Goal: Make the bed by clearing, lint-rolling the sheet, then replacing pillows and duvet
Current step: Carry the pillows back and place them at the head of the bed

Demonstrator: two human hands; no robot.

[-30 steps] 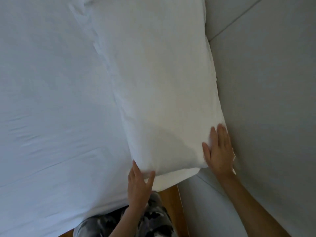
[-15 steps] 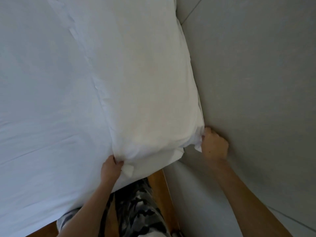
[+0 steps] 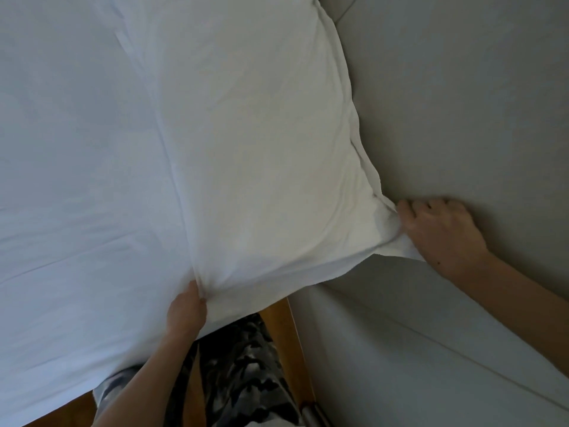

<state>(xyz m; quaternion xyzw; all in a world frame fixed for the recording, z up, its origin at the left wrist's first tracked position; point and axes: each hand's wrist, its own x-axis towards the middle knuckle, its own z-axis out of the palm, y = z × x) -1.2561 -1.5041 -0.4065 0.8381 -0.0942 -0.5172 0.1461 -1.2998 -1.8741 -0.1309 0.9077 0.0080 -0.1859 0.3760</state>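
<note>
Lying on the pale white fitted bed sheet (image 3: 70, 180), the plump white fabric pillow (image 3: 255, 143) sits along the grey padded headboard (image 3: 462, 103). The left hand (image 3: 185, 312) pinches the pillowcase's near corner, fabric bunched at its fingers. The right hand (image 3: 440, 232) grips the other near corner beside the headboard, fingers curled round stretched cloth. Camouflage-patterned trousers (image 3: 246, 374) and wooden floor (image 3: 280, 318) show below.

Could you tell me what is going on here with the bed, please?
A person is setting a white pillow on the sheet, up against the grey headboard. The left hand pinches the pillow's near corner and the right hand grips the corner by the headboard, pulling the case taut. No duvet is in view.
</note>
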